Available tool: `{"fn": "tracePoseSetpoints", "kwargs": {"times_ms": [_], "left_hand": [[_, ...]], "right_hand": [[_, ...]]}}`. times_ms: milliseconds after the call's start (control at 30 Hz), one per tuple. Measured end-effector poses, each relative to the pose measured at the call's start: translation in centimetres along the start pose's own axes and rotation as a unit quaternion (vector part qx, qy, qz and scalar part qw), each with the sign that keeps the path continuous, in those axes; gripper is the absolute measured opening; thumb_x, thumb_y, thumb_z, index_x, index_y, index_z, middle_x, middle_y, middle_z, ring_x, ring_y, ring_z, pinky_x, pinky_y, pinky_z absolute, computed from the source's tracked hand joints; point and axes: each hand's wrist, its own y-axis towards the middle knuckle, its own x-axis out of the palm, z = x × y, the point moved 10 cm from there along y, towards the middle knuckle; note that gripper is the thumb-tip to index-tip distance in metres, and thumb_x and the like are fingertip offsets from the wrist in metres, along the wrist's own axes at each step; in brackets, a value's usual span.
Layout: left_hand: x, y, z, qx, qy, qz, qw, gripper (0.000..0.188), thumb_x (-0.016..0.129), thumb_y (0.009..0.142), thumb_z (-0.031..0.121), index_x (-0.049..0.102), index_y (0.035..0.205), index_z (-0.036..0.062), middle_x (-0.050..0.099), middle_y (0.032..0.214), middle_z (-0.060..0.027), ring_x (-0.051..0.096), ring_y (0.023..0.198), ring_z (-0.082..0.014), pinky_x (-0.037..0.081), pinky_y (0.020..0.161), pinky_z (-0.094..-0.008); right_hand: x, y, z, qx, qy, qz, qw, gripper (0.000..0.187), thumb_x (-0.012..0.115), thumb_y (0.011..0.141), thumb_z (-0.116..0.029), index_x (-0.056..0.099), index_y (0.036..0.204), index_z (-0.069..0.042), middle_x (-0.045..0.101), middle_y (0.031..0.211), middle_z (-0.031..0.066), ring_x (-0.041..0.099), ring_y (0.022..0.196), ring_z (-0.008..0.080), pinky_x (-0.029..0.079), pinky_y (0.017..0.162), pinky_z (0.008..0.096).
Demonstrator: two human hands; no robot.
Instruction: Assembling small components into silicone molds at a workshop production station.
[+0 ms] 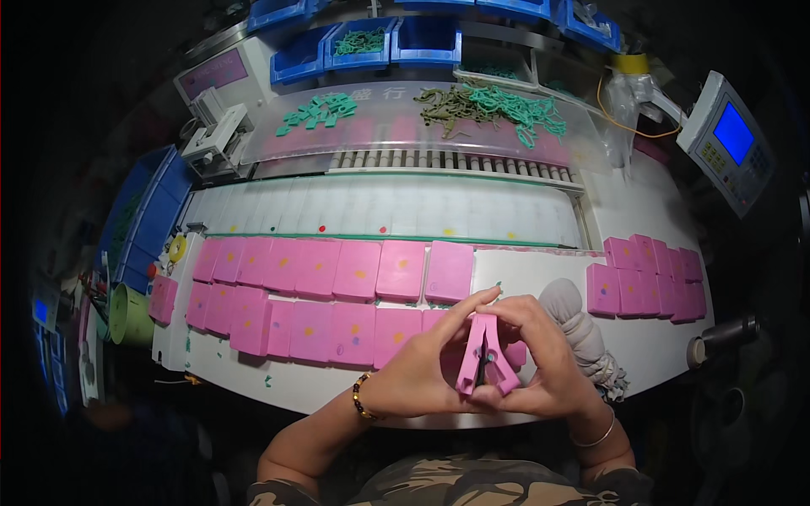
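Above the near edge of the white table, my left hand (415,371) and my right hand (553,364) hold a pink block-shaped mould (471,361) between them. Its two halves stand apart in a V, wider toward me, with a dark gap and small round marks on the inner faces. Fingers of both hands are curled round its sides, the thumbs near its lower end. Two rows of pink blocks (358,271) marked with small coloured spots lie left of and beyond my hands. A grey cloth bundle (567,314) lies just past my right hand.
More pink blocks (634,291) are stacked at right, near a dark cylinder (736,331). Across the back run a white conveyor strip (380,207), a clear cover (384,126) bearing green pieces, and blue bins (426,42). A control panel (732,139) stands far right, a green bin (129,314) left.
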Motion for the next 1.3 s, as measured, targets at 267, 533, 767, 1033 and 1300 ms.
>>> {"fn": "tracePoseSetpoints", "kwargs": {"times_ms": [267,533,767,1033,1300], "left_hand": [[-0.2,0.4,-2.0,-0.019,-0.235,0.041,0.971,0.100,0.084,0.071,0.004,0.022,0.149,0.0032,0.040,0.145,-0.0125,0.043,0.131,-0.0191,0.039,0.107,-0.0343],[-2.0,0.3,-2.3,0.073,-0.304,0.158,0.937,0.084,0.078,0.076,0.002,0.026,0.142,0.0031,0.042,0.143,-0.0173,0.038,0.137,-0.0256,0.030,0.113,-0.0400],[-1.9,-1.8,2.9,0.312,0.093,0.289,0.900,0.071,0.084,0.072,0.011,0.036,0.124,0.0090,0.038,0.141,-0.0251,0.038,0.135,-0.0356,0.030,0.113,-0.0451],[-1.6,-0.1,-1.6,0.094,-0.321,0.163,0.928,0.080,0.080,0.075,0.047,0.029,0.125,0.0138,0.029,0.144,-0.0138,0.039,0.133,-0.0304,0.039,0.107,-0.0442],[-0.6,0.5,-4.6,-0.075,-0.407,0.160,0.896,0.053,0.066,0.089,0.047,0.045,0.114,0.0051,0.056,0.114,-0.0084,0.056,0.104,-0.0128,0.050,0.088,-0.0304]], "right_hand": [[-0.5,-0.5,1.2,0.062,0.105,0.121,0.985,0.063,0.066,0.082,-0.007,0.043,0.139,0.005,0.050,0.120,0.0176,0.055,0.106,0.0253,0.047,0.091,0.0341],[-0.6,-2.1,3.3,0.088,0.220,0.261,0.936,0.051,0.050,0.096,-0.008,0.036,0.143,0.008,0.050,0.132,0.0180,0.051,0.119,0.0220,0.039,0.102,0.0343],[0.5,-2.6,6.2,0.129,0.446,0.320,0.826,0.038,0.047,0.101,-0.009,0.044,0.137,0.004,0.060,0.117,0.0093,0.057,0.108,0.0112,0.042,0.097,0.0250],[-0.9,-0.7,5.7,0.153,0.384,0.187,0.891,0.028,0.047,0.101,-0.008,0.051,0.126,0.002,0.062,0.109,0.0085,0.060,0.100,0.0123,0.051,0.089,0.0271],[2.7,-0.5,6.3,0.204,0.411,0.068,0.886,0.033,0.053,0.098,-0.006,0.052,0.130,-0.002,0.055,0.113,0.0054,0.055,0.100,0.0088,0.049,0.083,0.0235]]}}
